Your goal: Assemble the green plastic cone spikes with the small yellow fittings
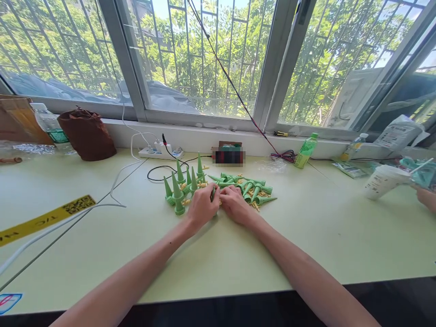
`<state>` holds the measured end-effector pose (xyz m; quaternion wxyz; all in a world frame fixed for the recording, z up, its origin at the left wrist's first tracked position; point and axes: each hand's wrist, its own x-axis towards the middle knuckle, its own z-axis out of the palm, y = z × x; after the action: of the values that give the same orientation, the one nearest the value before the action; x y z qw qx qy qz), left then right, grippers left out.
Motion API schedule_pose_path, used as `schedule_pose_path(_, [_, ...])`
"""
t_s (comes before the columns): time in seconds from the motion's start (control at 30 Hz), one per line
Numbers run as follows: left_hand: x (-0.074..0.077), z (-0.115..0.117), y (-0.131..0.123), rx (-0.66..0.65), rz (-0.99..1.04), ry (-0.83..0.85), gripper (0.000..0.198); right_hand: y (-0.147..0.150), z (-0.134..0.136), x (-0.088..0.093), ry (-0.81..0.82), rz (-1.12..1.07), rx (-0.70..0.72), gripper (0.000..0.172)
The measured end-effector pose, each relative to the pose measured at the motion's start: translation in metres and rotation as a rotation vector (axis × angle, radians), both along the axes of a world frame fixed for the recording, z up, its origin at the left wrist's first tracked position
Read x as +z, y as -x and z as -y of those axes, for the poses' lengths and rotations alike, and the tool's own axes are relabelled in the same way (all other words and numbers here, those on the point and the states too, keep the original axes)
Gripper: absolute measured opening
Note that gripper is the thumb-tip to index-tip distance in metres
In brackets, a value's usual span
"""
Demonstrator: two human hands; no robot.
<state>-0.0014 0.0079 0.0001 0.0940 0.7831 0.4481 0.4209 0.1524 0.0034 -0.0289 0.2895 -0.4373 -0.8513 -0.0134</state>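
Note:
At the middle of the table, my left hand is closed around a green plastic spike, mostly hidden by the fingers. My right hand meets it there, its fingertips pinched together; whatever they hold is hidden. To the left, several green cone-shaped spikes with ribbed collars stand upright, points up, with small yellow pieces among them. Just beyond and right of my right hand lies a loose pile of green spikes, mixed with more small yellow pegs.
Behind the spikes are a power strip with cables and a dark blurred device. A brown bag stands at left. Toward the right are a green bottle, a tilted white cup and another person's hand.

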Motion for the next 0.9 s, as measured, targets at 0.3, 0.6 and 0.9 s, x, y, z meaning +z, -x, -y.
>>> schedule_pose_path(0.3, [-0.0007,-0.0001,-0.0002,-0.021,-0.007,0.021,0.019,0.0001,-0.0043,-0.0068,0.056,0.006,-0.051,0.023])
schedule_pose_path(0.6, [-0.0024,-0.0012,0.0001,-0.03,-0.004,0.016,0.02,0.0014,-0.001,-0.0059,0.088,0.012,-0.082,0.021])
schedule_pose_path(0.9, [-0.0023,0.0002,0.0004,-0.047,0.026,0.024,0.022,0.0002,0.0021,0.0001,0.039,-0.061,-0.12,0.018])
